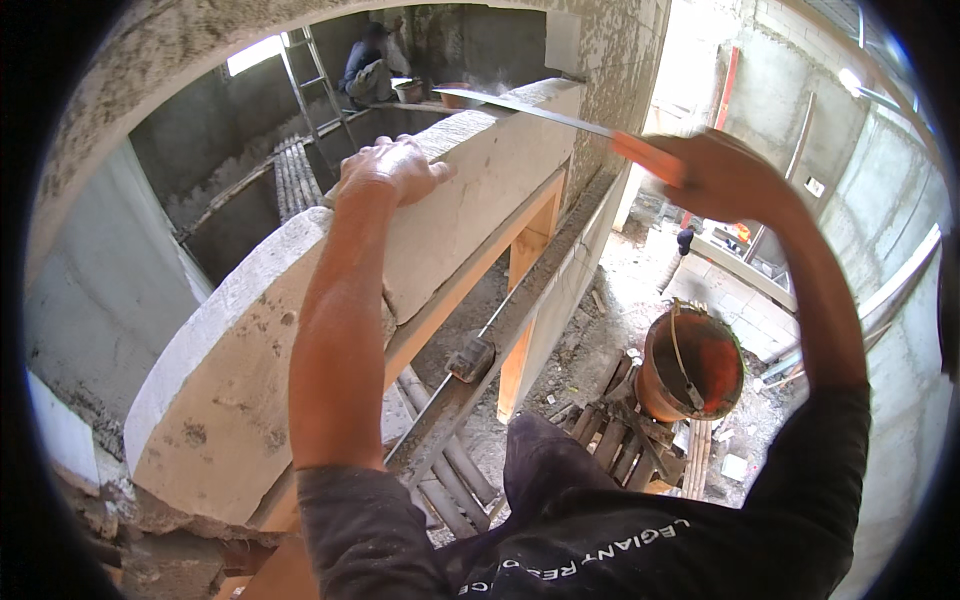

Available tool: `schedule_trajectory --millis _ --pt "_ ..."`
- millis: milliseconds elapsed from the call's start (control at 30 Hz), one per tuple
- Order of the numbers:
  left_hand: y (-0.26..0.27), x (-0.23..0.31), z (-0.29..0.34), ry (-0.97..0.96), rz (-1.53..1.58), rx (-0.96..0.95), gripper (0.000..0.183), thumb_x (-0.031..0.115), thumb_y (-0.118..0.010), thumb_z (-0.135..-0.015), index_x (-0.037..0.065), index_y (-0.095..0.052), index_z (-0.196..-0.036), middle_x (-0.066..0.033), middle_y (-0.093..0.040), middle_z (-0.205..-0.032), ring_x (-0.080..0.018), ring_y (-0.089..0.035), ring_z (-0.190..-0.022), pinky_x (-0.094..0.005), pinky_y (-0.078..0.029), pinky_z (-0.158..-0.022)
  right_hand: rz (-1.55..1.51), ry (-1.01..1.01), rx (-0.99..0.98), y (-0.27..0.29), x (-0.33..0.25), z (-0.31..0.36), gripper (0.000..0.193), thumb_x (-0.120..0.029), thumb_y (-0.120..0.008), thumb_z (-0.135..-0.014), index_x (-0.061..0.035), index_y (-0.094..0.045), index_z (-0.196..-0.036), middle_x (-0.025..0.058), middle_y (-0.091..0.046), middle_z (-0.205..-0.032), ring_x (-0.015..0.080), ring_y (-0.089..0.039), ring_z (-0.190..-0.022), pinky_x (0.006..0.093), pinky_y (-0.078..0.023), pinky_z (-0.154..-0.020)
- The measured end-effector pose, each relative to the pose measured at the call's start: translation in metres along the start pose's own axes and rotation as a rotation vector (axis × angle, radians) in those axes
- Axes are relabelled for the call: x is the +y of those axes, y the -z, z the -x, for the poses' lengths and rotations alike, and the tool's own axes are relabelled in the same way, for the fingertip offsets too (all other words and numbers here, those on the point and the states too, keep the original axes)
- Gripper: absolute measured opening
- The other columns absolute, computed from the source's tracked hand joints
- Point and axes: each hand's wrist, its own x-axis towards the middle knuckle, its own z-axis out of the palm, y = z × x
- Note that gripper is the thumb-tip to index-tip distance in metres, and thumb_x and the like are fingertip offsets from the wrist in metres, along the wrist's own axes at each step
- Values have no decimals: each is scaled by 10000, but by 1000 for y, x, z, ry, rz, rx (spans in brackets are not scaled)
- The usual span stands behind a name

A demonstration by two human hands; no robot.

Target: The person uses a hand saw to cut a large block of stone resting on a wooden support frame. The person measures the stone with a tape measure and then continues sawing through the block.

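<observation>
My right hand (725, 175) is wrapped round the orange handle of a hand saw (555, 116). The saw's long, narrow blade lies across the upper edge of a pale masonry block (490, 185), pointing left; its teeth cannot be made out. My left hand (395, 170) rests on the top of the blockwork, fingers spread over the edge and thumb apart. Left of that hand, a block with a curved top (225, 390) joins on, partly hidden by my forearm. Timber formwork (440, 315) runs under the blocks.
An orange bucket (690, 362) with a wire handle stands on wooden slats (610, 440) at lower right. A ladder (315, 85) leans beyond the wall, near a crouching person (368, 70). A dark clamp-like lump (470, 358) sits on the long beam before me.
</observation>
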Motion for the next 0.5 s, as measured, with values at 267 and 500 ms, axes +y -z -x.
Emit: schedule_trajectory --millis 267,500 --pt "5 20 0 -43 22 56 824 627 -504 -800 15 -400 -1341 -203 -470 -1316 -317 -473 -1217 -403 -384 -1014 9 -66 47 15 42 -56 260 -197 -592 -722 11 -625 -874 148 -583 -621 194 -559 -541 392 -441 -558" --pt "-5 7 -11 -16 -27 35 772 622 -490 -811 62 -426 -1339 -162 -450 -1351 -299 -450 -1243 -423 -370 -1027 45 96 100 -1 50 -68 278 -153 -577 -743 -41 -585 -998 142 -606 -670 255 -569 -566 403 -459 -609"
